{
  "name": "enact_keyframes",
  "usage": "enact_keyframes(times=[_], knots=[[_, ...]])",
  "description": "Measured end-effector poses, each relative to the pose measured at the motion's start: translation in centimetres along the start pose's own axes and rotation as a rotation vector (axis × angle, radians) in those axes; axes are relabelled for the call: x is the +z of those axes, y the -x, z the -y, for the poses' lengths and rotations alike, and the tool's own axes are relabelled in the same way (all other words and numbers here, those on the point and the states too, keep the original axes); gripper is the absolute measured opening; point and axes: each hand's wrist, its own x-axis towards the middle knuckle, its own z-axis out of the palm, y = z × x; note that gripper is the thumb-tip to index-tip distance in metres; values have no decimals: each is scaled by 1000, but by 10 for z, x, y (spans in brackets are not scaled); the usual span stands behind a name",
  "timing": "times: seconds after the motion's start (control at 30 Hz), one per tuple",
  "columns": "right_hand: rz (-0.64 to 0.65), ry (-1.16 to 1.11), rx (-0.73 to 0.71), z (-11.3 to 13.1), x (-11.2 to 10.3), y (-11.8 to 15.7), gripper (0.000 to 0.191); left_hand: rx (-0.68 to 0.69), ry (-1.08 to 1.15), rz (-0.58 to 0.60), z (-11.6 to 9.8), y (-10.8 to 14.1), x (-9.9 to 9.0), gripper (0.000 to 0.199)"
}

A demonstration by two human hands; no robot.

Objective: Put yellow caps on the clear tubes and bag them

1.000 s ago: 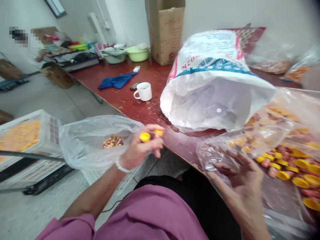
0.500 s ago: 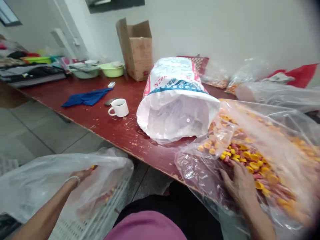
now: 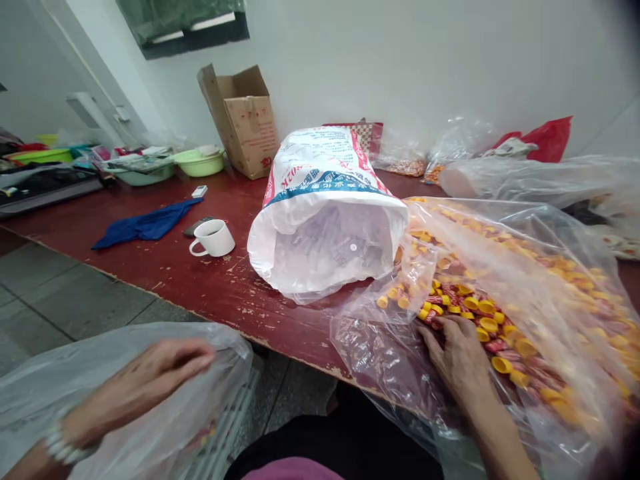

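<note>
My right hand [image 3: 460, 360] rests at the near edge of a heap of small red twisted pieces with yellow ring-shaped ends [image 3: 487, 323]. Its thumb and bent fingers close on one such piece [image 3: 431, 317] at the heap's edge. A clear plastic bag [image 3: 380, 360] lies under and over the heap. Off the table's left side, my left hand [image 3: 160, 367], with a white beaded bracelet at the wrist, hangs over a translucent bag [image 3: 125, 340]. Its fingers are stretched out, slightly blurred, with nothing seen in them. A few red and yellow pieces show dimly through that bag.
A large white printed sack [image 3: 325, 220] lies with its mouth towards me on the red table [image 3: 280, 327]. Left of it stand a white mug [image 3: 215, 239], a blue cloth [image 3: 147, 223] and a cardboard box [image 3: 250, 133]. A pale crate [image 3: 235, 413] stands below the table edge.
My left hand has risen out of the translucent bag; the red and yellow piece at its fingertips is gone. My right hand stays at the heap, fingers more bent. The view has shifted.
</note>
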Motion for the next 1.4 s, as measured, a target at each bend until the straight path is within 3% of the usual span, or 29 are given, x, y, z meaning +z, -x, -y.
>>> enact_keyframes(times=[0.07, 0.1, 0.17, 0.27, 0.33, 0.4, 0.7, 0.87, 1.0, 1.1, 1.23, 1.4], knots=[[0, -17, 23, 2, -2, 0, 40, 310, -90, -237, -52, -36, 3, 26], [7, -14, 35, 2, -2, 0, 41, 396, -124, -300, -74, -62, 6, 26], [19, 5, 63, 1, -4, 2, 42, 376, -163, -353, -110, -124, 13, 25], [8, 55, 100, 0, -6, 6, 43, 316, -155, -393, -141, -211, 27, 26], [-4, 97, 122, 0, -7, 8, 39, 279, -132, -396, -150, -250, 33, 29], [-10, 142, 139, 1, -7, 10, 35, 241, -98, -392, -151, -271, 36, 31], [-22, 166, 197, 1, -2, 15, 21, 143, 241, -379, -125, -276, 34, 25], [-4, 219, 142, -1, -1, 16, 29, 129, 441, -334, -136, -286, 38, 22], [7, 250, 128, -1, -1, 17, 30, 207, 584, -290, -148, -286, 40, 15], [-3, 262, 111, -1, 0, 17, 28, 307, 686, -196, -150, -276, 41, 23], [-1, 271, 102, -1, 0, 16, 29, 441, 763, -109, -143, -258, 43, 39], [-7, 286, 99, -2, 0, 16, 30, 511, 772, -63, -130, -239, 48, 39]])
